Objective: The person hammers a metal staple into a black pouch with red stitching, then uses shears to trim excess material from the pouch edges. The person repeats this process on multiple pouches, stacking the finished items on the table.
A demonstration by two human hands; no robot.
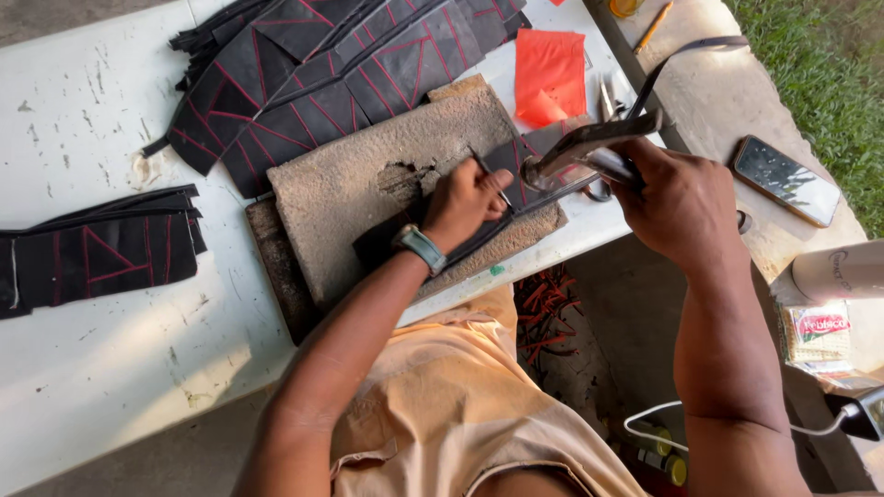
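My left hand (465,201) pinches a thin metal punch (488,173) upright on a black leather piece (516,166) with red stitching. That piece lies on a worn brown board (368,184) on the white table (92,350). My right hand (677,202) grips a metal hammer (589,147), whose head hangs just right of the punch, above the leather. A watch sits on my left wrist.
Stacks of black stitched leather pieces lie at the table's back (322,74) and left (92,248). A red sheet (550,74) and scissors (608,101) lie behind the board. A phone (785,179) rests on the concrete ledge at right; red scraps litter the ground.
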